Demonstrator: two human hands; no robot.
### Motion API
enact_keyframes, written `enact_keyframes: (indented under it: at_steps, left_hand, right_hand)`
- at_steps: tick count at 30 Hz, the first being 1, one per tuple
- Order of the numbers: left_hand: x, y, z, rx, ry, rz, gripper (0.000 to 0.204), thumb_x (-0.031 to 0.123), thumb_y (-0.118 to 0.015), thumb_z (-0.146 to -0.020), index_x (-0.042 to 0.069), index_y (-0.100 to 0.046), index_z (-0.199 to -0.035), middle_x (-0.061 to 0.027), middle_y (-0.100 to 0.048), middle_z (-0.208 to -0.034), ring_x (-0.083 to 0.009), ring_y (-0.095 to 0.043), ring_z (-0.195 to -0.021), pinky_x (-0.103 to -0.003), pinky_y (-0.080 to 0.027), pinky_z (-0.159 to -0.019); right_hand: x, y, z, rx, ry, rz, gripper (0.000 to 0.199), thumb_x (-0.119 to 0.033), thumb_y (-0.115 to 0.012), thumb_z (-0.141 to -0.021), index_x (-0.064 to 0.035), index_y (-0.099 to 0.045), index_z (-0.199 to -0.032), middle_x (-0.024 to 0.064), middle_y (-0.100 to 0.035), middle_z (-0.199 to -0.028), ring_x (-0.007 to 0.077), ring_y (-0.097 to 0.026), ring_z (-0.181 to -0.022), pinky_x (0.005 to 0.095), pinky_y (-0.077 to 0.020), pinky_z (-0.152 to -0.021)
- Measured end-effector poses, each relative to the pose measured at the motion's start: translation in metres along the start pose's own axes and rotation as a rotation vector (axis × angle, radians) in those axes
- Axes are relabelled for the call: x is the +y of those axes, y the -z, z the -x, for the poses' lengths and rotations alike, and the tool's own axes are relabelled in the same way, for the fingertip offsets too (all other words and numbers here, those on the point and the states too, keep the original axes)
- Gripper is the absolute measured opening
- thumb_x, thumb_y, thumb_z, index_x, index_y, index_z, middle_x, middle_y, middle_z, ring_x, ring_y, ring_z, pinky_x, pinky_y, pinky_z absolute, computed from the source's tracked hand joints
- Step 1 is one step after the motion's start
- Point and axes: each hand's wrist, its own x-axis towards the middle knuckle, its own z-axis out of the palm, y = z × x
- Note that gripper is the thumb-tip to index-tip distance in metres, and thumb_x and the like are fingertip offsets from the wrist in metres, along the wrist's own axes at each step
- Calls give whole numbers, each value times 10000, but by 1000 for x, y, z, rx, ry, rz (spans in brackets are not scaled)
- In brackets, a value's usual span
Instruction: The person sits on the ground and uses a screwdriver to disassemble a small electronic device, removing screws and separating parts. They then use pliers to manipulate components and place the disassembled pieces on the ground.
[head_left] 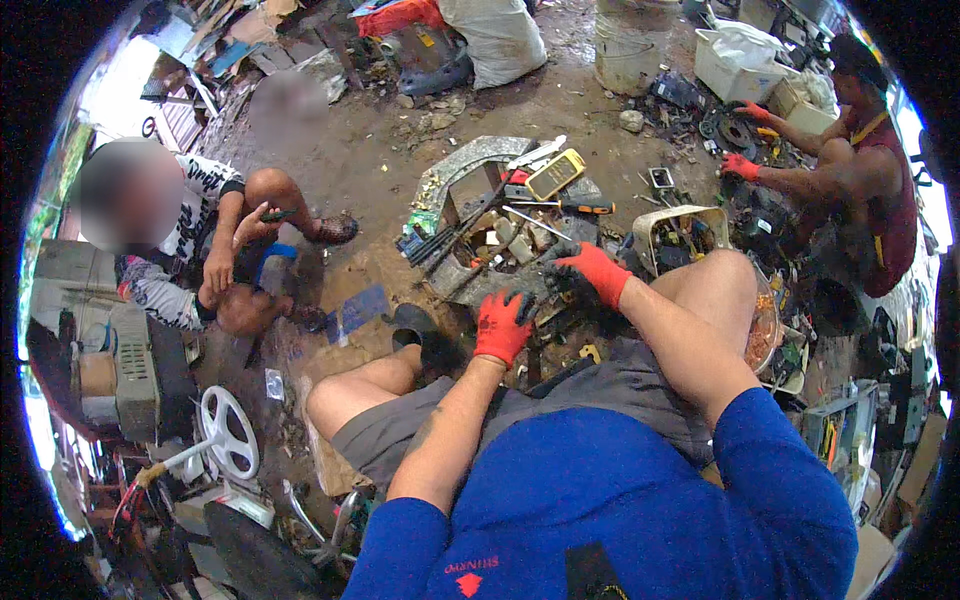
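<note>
My left hand [505, 325], in a red glove with black fingertips, rests at the near edge of a low, grey, scrap-covered work block [470, 285]; its fingers are apart and nothing shows in them. To its right, my right hand [598, 275], gloved alike, points left over the block's near right side. Its fingers look loosely stretched, with the undersides dark and partly hidden. Small metal and plastic pieces [515, 240] fill the block's middle. Beyond them lie a yellow-framed handheld meter [555, 175], an orange-and-black screwdriver [590, 207] and long dark rods [455, 235].
A beige plastic bin [682, 217] stands by my right knee, near a basin of copper-coloured scraps [765, 325]. One person [205, 215] sits at left; another [870, 170], wearing red gloves, handles scrap at right. A white steering wheel [229, 432] lies lower left.
</note>
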Motion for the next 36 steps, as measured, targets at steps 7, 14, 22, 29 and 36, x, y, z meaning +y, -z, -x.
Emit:
enact_keyframes:
  at_steps: [7, 14, 22, 29, 36]
  left_hand:
    - [-13, -2, 7, 99, 22, 62, 577, 235, -778, -687, 118, -591, -1221, -218, -490, -1310, -420, -467, -1188, -479, -379, -1019]
    - [8, 14, 0, -63, -225, -275, 428, 239, -719, -721, 143, -634, -1130, -163, -535, -1290, -389, -513, -1143, -495, -414, -973]
    - [8, 22, -6, -164, -360, -379, 289, 181, -625, -757, 95, -633, -1034, -156, -610, -1118, -349, -585, -1005, -461, -469, -854]
    - [-1, 22, -11, -67, -524, -363, 157, 158, -557, -800, 98, -615, -932, -139, -609, -955, -318, -599, -924, -442, -475, -797]
    - [-12, 43, -23, -119, -213, -107, 297, 235, -695, -753, 102, -626, -1009, -162, -608, -1014, -367, -595, -950, -457, -489, -817]
  right_hand:
    - [0, -17, -8, -171, 208, -2, 150, -119, -650, -861, -24, -675, -974, 44, -680, -867, 134, -625, -776, 294, -508, -706]
    - [22, 0, -23, -148, 113, -46, 166, -128, -652, -856, -14, -679, -975, 47, -683, -877, 132, -619, -793, 296, -502, -737]
    - [-17, -9, 10, -69, 199, 337, 771, -489, -771, -701, 18, -541, -1234, 211, -636, -1118, 320, -606, -1023, 397, -464, -890]
    - [-4, -12, 2, -83, 110, 18, 285, -164, -716, -801, -12, -688, -1040, 78, -707, -946, 168, -637, -878, 333, -494, -793]
    - [10, -12, -14, -172, 154, -58, 214, -125, -722, -807, -33, -672, -994, 84, -689, -925, 189, -643, -797, 353, -525, -715]
